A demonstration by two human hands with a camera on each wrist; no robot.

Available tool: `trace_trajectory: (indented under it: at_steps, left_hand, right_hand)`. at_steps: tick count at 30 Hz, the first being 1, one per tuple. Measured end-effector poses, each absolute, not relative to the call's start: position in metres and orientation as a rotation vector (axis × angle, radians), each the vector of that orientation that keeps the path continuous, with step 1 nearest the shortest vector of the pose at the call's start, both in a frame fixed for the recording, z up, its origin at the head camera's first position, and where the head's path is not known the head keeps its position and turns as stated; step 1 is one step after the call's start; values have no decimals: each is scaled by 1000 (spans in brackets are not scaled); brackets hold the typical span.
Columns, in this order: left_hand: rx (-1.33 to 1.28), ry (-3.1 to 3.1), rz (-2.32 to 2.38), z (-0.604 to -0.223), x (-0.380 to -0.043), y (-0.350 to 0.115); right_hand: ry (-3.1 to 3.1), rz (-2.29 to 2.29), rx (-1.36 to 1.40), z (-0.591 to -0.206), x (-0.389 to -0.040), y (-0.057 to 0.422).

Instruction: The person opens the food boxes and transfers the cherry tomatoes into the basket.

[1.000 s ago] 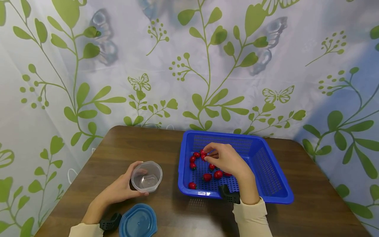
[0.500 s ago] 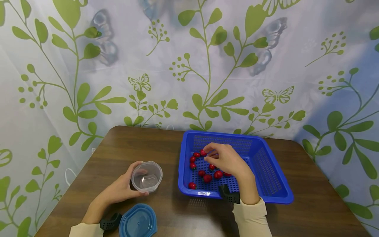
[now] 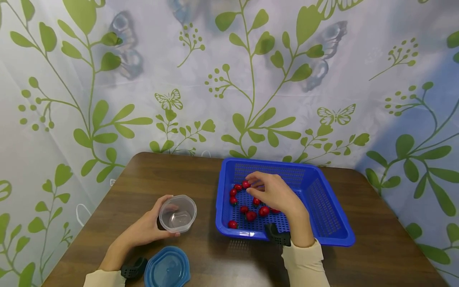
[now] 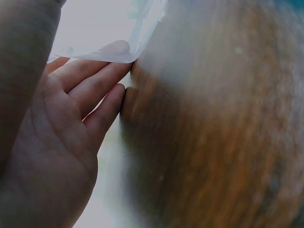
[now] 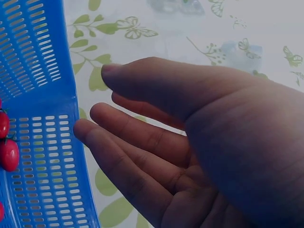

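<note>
My left hand (image 3: 150, 223) holds a clear plastic container (image 3: 184, 213), thumb on the near side and fingers round the far side. In the left wrist view, its fingers (image 4: 102, 78) lie along the container's wall. Over a blue slotted basket (image 3: 324, 203), my right hand (image 3: 270, 191) hovers with relaxed fingers and thumb apart, nothing between them. Small red fruits with green tops, such as this one (image 3: 263, 211), lie scattered in the basket's left half; strawberries or tomatoes, I cannot tell. The right hand and forearm hide part of the basket.
A blue plastic lid (image 3: 167, 269) lies on the wooden table (image 3: 204, 255) beside my left wrist. Behind the table hangs a leaf-patterned cloth (image 3: 201, 99). Both wrists wear black bands (image 3: 277, 235).
One second ago a red fruit was at my right fingertips; it has been let go and now lies in the basket by the other fruits. The left hand and container stay put.
</note>
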State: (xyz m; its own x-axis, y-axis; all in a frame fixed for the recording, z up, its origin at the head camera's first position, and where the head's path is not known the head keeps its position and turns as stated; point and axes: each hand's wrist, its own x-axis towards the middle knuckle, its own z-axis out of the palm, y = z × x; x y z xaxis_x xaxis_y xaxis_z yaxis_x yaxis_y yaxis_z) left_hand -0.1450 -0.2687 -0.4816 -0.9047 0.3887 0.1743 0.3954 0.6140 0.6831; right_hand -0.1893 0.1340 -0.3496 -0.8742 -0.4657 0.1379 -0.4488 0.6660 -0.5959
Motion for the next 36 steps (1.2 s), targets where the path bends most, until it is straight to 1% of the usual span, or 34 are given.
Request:
trace_trajectory:
  at_steps: [18,24,36]
  left_hand:
    - [-703,-2811,-1221,-480,-145,-268]
    - [-714,-2802,-1236,-480,-146,-266]
    - [-718,-2789,-1408,-479,-148,-276]
  right_hand:
    - [2906,-944,-726,-341,-179,150]
    - [2965,-881,-757,-341,-176,156]
    - [3070,-788,-765,-338,-175,168]
